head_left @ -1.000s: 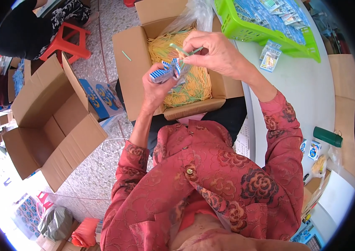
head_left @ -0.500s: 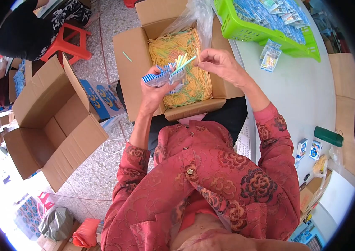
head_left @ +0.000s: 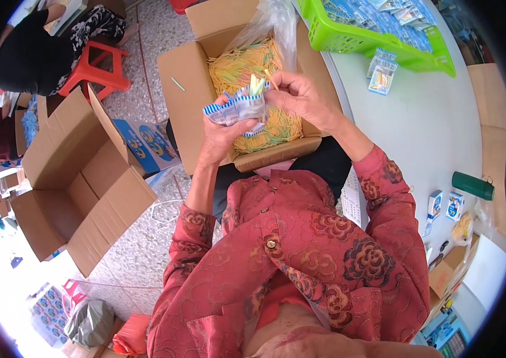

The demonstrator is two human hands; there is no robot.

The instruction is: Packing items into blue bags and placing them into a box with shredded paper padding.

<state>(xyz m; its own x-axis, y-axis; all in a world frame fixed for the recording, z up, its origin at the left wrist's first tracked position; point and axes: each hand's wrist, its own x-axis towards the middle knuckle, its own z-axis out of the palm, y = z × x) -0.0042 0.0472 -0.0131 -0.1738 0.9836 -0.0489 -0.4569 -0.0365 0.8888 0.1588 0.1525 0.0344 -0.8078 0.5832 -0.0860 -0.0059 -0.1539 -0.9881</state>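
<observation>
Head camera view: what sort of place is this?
Perhaps a small packing workshop: the left hand holds blue-striped packets over a carton of thin sticks, and a green basket is heaped with similar packets.

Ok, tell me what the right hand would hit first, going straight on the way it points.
The right hand points leftward and forward, so it would probably first meet the pale sticks standing in the open packet; depth is unclear, and it may already touch the packet.
</observation>
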